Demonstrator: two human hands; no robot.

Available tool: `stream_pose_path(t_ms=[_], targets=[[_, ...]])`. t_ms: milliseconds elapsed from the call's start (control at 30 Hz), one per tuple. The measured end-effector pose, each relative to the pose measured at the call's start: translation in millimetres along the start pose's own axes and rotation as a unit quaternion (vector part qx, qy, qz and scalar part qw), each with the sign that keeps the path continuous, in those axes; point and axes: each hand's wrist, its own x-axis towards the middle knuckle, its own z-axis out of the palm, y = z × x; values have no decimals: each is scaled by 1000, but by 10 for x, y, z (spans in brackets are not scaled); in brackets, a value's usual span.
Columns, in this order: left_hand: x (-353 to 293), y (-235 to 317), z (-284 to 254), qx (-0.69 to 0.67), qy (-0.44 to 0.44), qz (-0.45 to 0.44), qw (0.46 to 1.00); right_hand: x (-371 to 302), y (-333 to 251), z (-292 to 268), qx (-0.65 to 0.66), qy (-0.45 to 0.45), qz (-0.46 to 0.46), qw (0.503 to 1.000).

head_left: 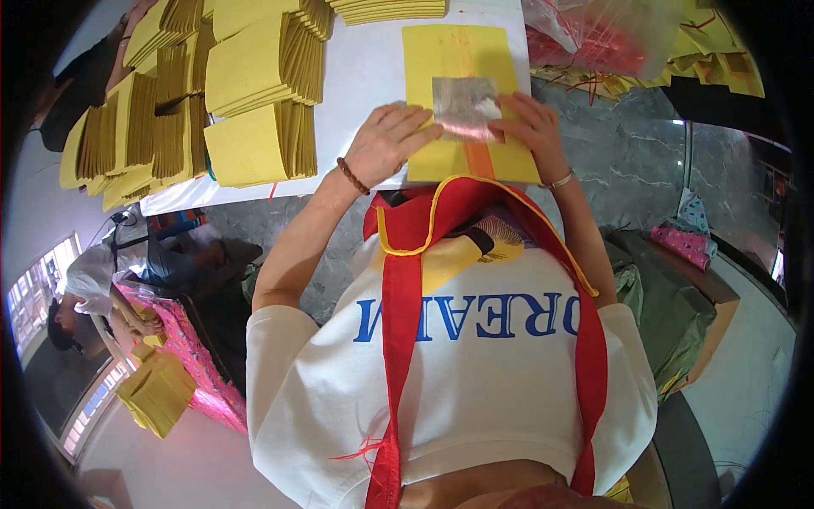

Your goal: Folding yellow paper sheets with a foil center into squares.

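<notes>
One silver sheet met your left fingers, extended and gripping nothing, at its left edge; your right fingers overlapped its right edge, whether gripping I couldn't tell. Yellow paper lay beneath both; yellow stacks stood to their left.

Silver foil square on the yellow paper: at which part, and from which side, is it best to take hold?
Probably pinch the silver foil square at its far-left corner, coming from the far side: it lies flat on the yellow paper, and that corner is uncovered, while the left hand and right hand are at its side edges.
</notes>
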Motion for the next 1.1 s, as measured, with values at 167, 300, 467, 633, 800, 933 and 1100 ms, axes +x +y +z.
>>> stream_pose_path(t_ms=[167, 300, 467, 633, 800, 933, 1100], targets=[[-170, 98, 151, -190, 9, -103, 976, -45, -135, -115, 124, -186, 35, 974], [2, 92, 199, -185, -29, -299, 936, -89, -55, 96, 189, -190, 167, 949], [239, 21, 252, -325, 13, -433, 841, -43, -54, 376, 328, 46, 341, 880], [189, -68, 446, -390, 52, -462, 795, 73, -113, 251, 302, -22, 332, 893], [285, -83, 383, -352, 39, -464, 812, 148, -213, 192, 269, -38, 344, 899], [293, -94, 369, -364, 33, -471, 803, 167, -212, 208, 246, -49, 366, 896], [273, -141, 302, -366, 14, -501, 784, 138, -154, 284, 278, -29, 358, 891]])
